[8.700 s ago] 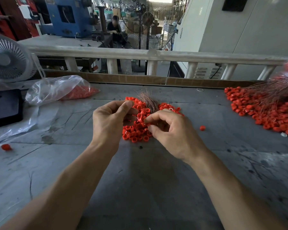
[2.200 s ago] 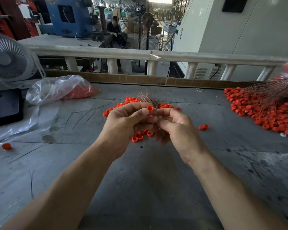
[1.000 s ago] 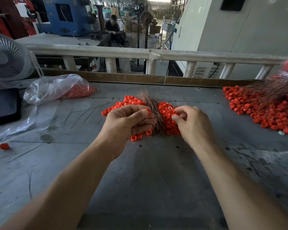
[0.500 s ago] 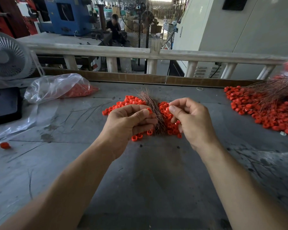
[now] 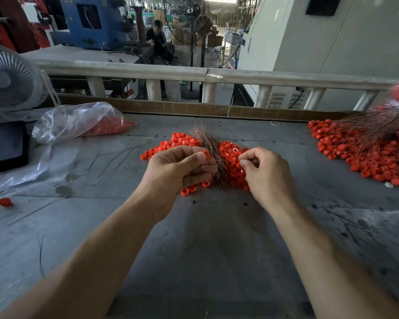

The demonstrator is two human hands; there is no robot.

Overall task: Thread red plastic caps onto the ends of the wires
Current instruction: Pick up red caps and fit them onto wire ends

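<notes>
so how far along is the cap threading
Done: a heap of capped wires lies at the table's far right. In hand: the left hand pinches one red cap at its fingertips, while the right hand picks at the loose caps. Left: a bundle of bare wires, that pile of caps, and a bag of caps.

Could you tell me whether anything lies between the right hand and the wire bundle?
Nothing visible does: the right hand hovers over loose red caps directly beside the wire bundle, with only open air between them.

White desk fan (image 5: 8,80) and black tray (image 5: 5,146) at left, standing fan (image 5: 203,26) beyond railing (image 5: 207,74).
</notes>
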